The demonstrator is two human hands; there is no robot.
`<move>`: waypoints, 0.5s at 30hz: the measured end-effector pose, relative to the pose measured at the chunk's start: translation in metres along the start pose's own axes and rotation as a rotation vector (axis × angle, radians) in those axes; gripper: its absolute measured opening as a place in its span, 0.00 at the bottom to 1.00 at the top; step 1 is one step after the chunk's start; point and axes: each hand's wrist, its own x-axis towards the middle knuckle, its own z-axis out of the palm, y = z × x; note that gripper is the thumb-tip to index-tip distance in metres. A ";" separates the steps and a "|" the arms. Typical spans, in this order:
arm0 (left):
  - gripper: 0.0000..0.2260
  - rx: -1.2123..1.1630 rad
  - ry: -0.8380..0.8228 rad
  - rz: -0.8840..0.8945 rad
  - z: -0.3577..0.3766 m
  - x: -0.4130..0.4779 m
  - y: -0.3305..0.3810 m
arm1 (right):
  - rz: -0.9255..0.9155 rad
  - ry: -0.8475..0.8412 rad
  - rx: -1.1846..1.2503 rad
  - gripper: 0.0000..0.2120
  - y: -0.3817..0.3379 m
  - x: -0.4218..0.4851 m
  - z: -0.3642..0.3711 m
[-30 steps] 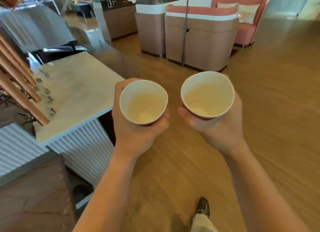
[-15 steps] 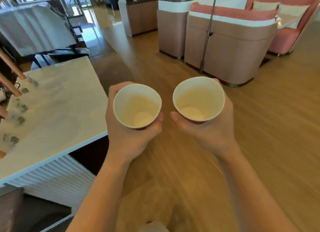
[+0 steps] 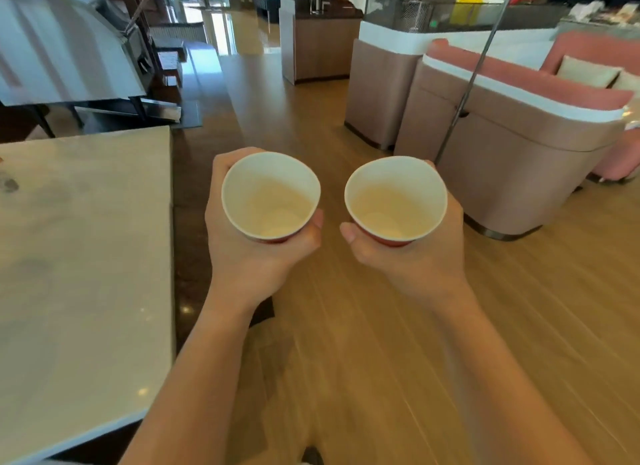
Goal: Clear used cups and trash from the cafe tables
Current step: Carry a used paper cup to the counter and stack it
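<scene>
At your nine o'clock, a pale marble tabletop (image 3: 86, 256) fills the left side of the view. Just right of its edge, your left hand (image 3: 249, 260) is curled around the left cup (image 3: 270, 196), a paper cup with a white inside and a red outside. The thumb lies on the side nearest the other cup and the fingers wrap the far side. The cup is mouth up and looks empty (only its pale bottom shows).

Across a small gap, toward one o'clock, the right cup (image 3: 394, 197) is a match, also mouth up, and the two do not touch. Your right hand (image 3: 426, 253) grips it from beneath and outside, with the thumb pointing back toward the left cup. Both cups hang over the wooden floor (image 3: 346, 343).

At two o'clock, beyond the right hand, stands a tan booth (image 3: 519, 159) topped with pink cushioning. A thin metal pole (image 3: 474, 73) slants up in front of it.
</scene>
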 end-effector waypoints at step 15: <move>0.29 0.061 -0.073 0.009 0.170 0.158 -0.179 | -0.018 -0.040 0.134 0.29 0.232 0.209 -0.051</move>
